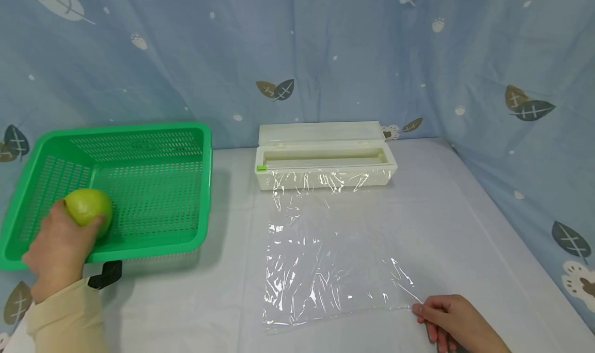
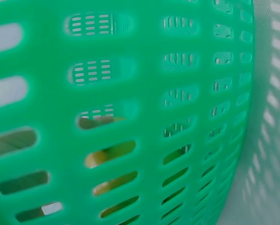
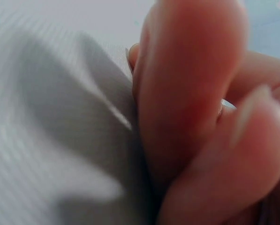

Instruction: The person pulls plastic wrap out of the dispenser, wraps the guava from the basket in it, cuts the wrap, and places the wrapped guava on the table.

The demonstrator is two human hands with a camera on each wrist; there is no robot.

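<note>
At the left, my left hand (image 1: 65, 244) reaches over the near rim of a green plastic basket (image 1: 206, 188) and grips a round yellow-green fruit (image 1: 90, 206) inside it. Through the basket's slots in the left wrist view, bits of the fruit (image 2: 111, 154) show. My right hand (image 1: 453, 317) pinches the near right corner of a sheet of clear plastic wrap (image 1: 325, 270) between thumb and forefinger. The wrap stretches back to a white dispenser box (image 1: 325, 178), whose lid (image 1: 321, 132) is raised. In the right wrist view, curled fingers (image 3: 191, 93) fill the right side.
A small green slider (image 1: 262, 167) sits at the left end of the dispenser's front edge. White cloth (image 1: 195, 306) covers the table. Blue curtain fabric with leaf prints (image 1: 325, 48) hangs behind the table and along its right side.
</note>
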